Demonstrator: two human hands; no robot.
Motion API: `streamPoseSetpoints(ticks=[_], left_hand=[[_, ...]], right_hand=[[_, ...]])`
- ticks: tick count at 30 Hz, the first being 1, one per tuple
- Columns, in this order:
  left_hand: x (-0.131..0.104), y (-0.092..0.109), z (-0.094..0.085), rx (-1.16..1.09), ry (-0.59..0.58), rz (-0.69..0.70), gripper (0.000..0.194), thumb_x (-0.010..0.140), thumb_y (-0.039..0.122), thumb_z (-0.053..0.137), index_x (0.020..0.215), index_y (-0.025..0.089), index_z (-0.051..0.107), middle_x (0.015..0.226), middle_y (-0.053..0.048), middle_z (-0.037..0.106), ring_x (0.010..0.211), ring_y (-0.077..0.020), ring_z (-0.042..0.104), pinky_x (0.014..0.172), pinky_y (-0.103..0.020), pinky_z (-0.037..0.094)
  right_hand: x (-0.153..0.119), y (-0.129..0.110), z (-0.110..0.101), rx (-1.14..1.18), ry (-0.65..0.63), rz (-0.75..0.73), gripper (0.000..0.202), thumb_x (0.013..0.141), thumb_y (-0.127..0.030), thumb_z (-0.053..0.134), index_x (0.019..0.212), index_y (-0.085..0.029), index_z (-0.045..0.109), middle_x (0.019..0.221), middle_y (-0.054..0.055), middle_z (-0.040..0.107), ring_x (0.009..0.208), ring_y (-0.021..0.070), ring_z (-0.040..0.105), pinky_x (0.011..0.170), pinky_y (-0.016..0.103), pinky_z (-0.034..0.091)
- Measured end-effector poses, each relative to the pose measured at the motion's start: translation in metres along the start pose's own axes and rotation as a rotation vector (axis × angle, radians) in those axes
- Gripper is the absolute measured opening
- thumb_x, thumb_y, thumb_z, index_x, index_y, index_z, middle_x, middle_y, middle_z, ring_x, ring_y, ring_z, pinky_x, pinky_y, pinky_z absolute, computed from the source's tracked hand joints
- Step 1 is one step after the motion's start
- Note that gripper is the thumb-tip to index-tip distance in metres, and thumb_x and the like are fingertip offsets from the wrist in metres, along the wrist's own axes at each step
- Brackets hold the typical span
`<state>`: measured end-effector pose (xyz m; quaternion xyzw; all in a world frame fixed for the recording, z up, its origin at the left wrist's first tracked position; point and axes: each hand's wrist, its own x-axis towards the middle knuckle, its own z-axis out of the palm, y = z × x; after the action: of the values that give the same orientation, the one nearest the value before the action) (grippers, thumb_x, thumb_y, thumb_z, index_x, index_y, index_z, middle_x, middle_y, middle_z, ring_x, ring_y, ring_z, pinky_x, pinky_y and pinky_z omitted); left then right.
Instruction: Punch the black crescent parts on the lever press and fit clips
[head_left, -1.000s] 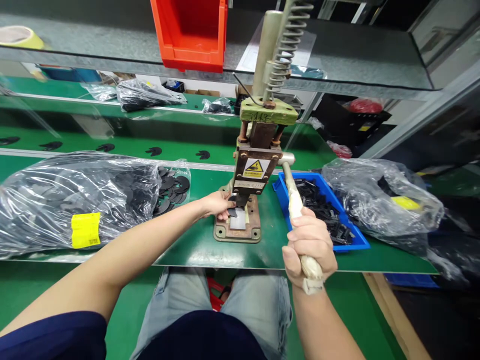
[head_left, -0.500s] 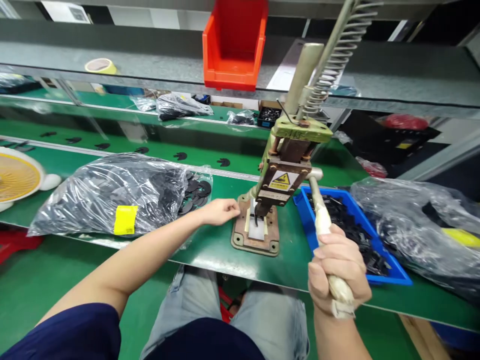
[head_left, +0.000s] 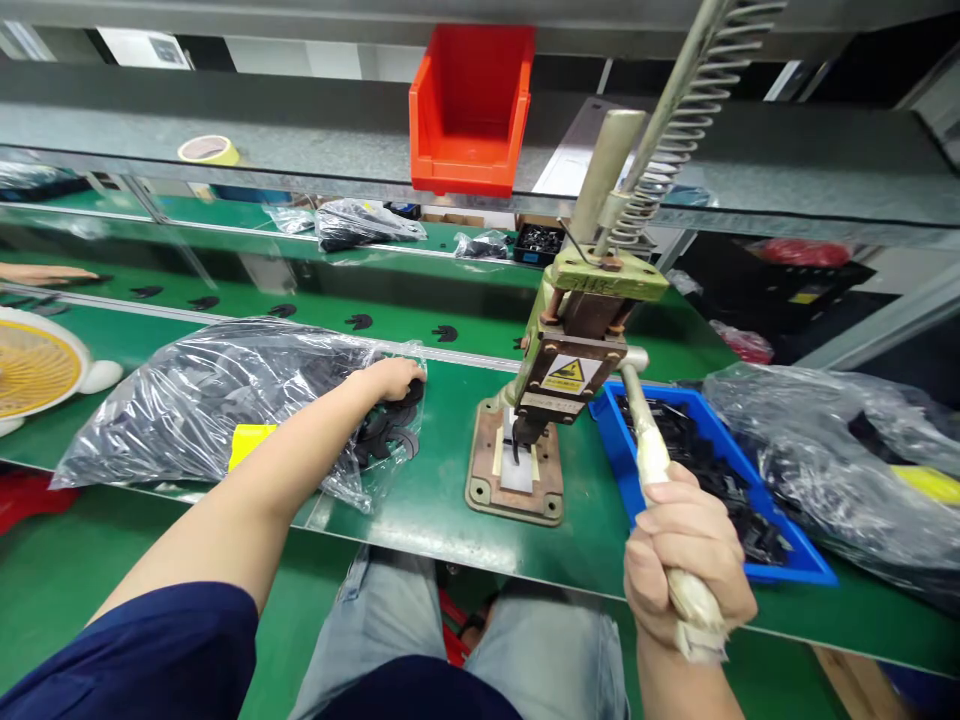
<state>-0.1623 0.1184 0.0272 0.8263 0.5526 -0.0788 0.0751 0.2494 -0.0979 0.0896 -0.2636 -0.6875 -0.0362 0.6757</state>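
My left hand (head_left: 396,379) lies over the mouth of a clear plastic bag (head_left: 195,375), its fingers curled down on the flat black curved pieces (head_left: 386,435) that spill out there. The fingertips seem closed on one piece, though they are partly hidden. My right hand (head_left: 690,550) is wrapped around the tape-covered lever handle (head_left: 649,440) of a green hand press (head_left: 570,370). Under the press head, a small dark piece (head_left: 516,452) shows on the pale plate of the base (head_left: 480,480).
Right of the press stands a blue tray (head_left: 806,570) of black parts, beside another plastic bag (head_left: 817,450). Black pieces (head_left: 360,321) lie spaced in a row behind. Another person's hand (head_left: 45,273) is at far left, near a fan (head_left: 37,360). An orange bin (head_left: 465,170) hangs above.
My left hand has moved left from the press base to the black pieces at the bag's mouth. My right hand stays on the lever. Another person's hand has appeared at far left.
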Motion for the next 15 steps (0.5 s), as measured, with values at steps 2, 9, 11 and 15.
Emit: streamPoseSetpoints(ticks=[2,9,11,15], left_hand=[[0.000,-0.001,-0.004,-0.001,0.002,-0.001,0.051,0.077,0.019,0.073,0.128,0.027,0.074,0.132,-0.010,0.071,0.123,-0.0286,0.065,0.109,-0.036,0.048],[-0.027,0.014,-0.039,-0.106,0.007,-0.025,0.016,0.090,0.036,0.065,0.095,0.024,0.074,0.099,-0.005,0.079,0.096,-0.0251,0.072,0.089,-0.033,0.053],[-0.039,0.036,-0.039,-0.330,0.021,-0.062,0.020,0.095,0.041,0.062,0.093,0.022,0.066,0.087,-0.005,0.078,0.084,-0.0242,0.074,0.079,-0.033,0.055],[-0.052,0.102,-0.013,-1.005,-0.077,-0.043,0.031,0.098,0.049,0.062,0.089,0.022,0.051,0.076,-0.005,0.076,0.070,-0.0212,0.076,0.064,-0.029,0.057]], right_hand=[[0.000,0.001,0.000,-0.002,-0.001,-0.007,0.016,0.075,-0.012,0.072,0.073,-0.022,0.059,0.079,-0.001,0.066,0.083,0.0215,0.067,0.096,0.062,0.058],[-0.002,0.001,0.002,-0.010,0.021,0.003,0.017,0.078,-0.018,0.072,0.071,-0.023,0.058,0.076,-0.001,0.065,0.082,0.0210,0.066,0.095,0.061,0.058],[-0.002,0.000,0.003,-0.008,0.039,0.002,0.017,0.079,-0.019,0.072,0.071,-0.023,0.058,0.076,-0.001,0.064,0.082,0.0209,0.066,0.096,0.061,0.058],[-0.002,-0.001,0.005,-0.007,0.046,0.009,0.018,0.079,-0.019,0.072,0.070,-0.022,0.057,0.076,-0.001,0.064,0.083,0.0212,0.066,0.097,0.063,0.057]])
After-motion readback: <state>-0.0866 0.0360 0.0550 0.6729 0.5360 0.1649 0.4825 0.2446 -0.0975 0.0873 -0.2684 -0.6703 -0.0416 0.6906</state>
